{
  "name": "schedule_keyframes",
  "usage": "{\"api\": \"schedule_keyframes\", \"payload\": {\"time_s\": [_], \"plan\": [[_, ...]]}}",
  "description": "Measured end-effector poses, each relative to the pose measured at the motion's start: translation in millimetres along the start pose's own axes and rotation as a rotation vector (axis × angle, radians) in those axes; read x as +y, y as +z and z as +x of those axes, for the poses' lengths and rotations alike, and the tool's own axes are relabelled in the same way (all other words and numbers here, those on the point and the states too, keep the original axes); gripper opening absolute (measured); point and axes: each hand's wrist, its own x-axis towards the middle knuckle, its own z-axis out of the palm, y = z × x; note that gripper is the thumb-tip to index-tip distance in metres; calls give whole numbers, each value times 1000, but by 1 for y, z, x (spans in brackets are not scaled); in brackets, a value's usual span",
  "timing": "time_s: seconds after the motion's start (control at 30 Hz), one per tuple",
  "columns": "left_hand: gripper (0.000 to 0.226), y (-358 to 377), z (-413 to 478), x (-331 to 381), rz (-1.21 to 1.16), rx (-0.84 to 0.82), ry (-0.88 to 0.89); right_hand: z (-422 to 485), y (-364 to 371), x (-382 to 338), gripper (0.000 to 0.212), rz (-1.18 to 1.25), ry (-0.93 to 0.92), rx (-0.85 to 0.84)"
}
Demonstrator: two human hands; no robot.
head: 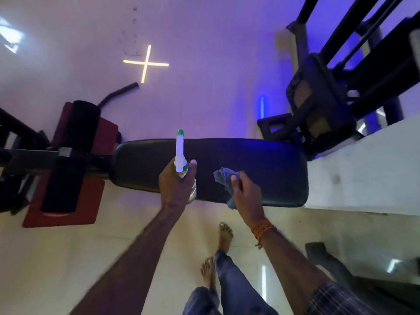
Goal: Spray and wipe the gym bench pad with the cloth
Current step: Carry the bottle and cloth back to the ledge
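Feet: bare, on the pale tiled floor (68, 258), just short of the pad's near edge.
Right hand (244, 192): over the near edge of the pad, right of centre; fingers (235, 178) closed on the cloth.
Cloth (225, 178): blue-grey, bunched, spilling out both ends of the fist; contact with the pad not clear.
Left hand (176, 185): over the near edge, left of the right hand; fingers wrapped round the spray bottle's neck, trigger finger hidden.
Spray bottle (180, 153): white head, green tip, aimed away from the body across the pad.
Bench pad (261, 160): black, long axis running left to right, directly under and beyond both hands; no wet patch discernible.
Key relation: nozzle crosswise to the pad's length, over its middle; cloth hand nearer the right-hand end.
Likely step: spraying, wipe to come.
Far: red-and-black machine (75, 160) at the left end, dark frame (322, 105) at the right end.
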Motion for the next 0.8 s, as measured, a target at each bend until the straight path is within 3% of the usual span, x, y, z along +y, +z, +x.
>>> {"api": "schedule_keyframes", "payload": {"time_s": [0.1, 0.37, 0.57, 0.8], "plan": [[28, -21, -30, 39, -15, -27, 71, -36, -38, -25, 28, 13, -58, 49], [35, -55, -127, 122, -116, -94, 268, -157, -146, -52, 31, 188, -114, 272], [21, -44, -200, 158, -204, -190, 232, -224, -223, -41, 33, 269, -109, 420], [20, 7, -280, 220, -349, -283, 218, -248, -313, -12, 28, 430, -159, 505]]}}
